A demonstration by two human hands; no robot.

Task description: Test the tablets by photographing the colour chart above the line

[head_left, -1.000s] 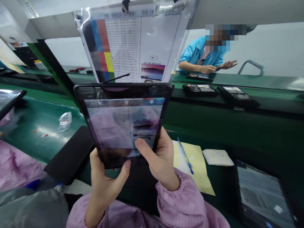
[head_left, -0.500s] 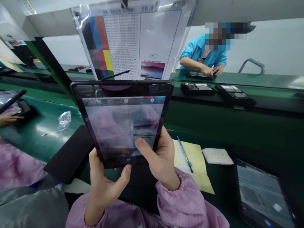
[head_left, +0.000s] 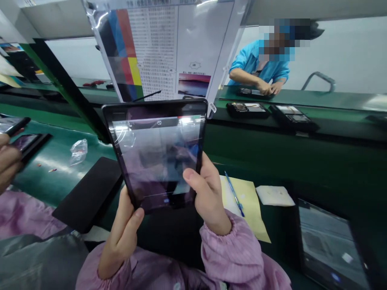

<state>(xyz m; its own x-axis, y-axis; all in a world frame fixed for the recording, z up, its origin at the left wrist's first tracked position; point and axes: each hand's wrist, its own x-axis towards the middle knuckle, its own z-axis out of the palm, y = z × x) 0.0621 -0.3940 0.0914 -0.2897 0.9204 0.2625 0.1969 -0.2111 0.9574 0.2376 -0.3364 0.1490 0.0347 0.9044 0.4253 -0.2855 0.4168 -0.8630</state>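
Observation:
A black-framed tablet [head_left: 157, 157] is held up in front of me, its lit screen facing me with a blurred, camera-like picture. My left hand [head_left: 122, 231] grips the lower left corner, thumb at the front edge and fingers hidden behind. On the right edge, my right hand [head_left: 208, 193] is closed round the frame, its thumb over the screen's lower right. Behind the tablet hangs a clear-sleeved test chart [head_left: 157, 48] with colour blocks, fine text and a sunset picture.
A black flat panel [head_left: 89, 193] and crumpled clear plastic [head_left: 79, 152] lie left. To the right are yellow paper [head_left: 254, 201], a blue pen [head_left: 234, 193], a white pad [head_left: 275, 195] and another tablet [head_left: 329, 241]. A co-worker's hand [head_left: 7, 161] is far left; a person in blue [head_left: 260, 68] works across.
The tablet has turned slightly and its screen picture has changed. My left thumb has moved left onto the tablet's corner. My right thumb has shifted towards the right edge.

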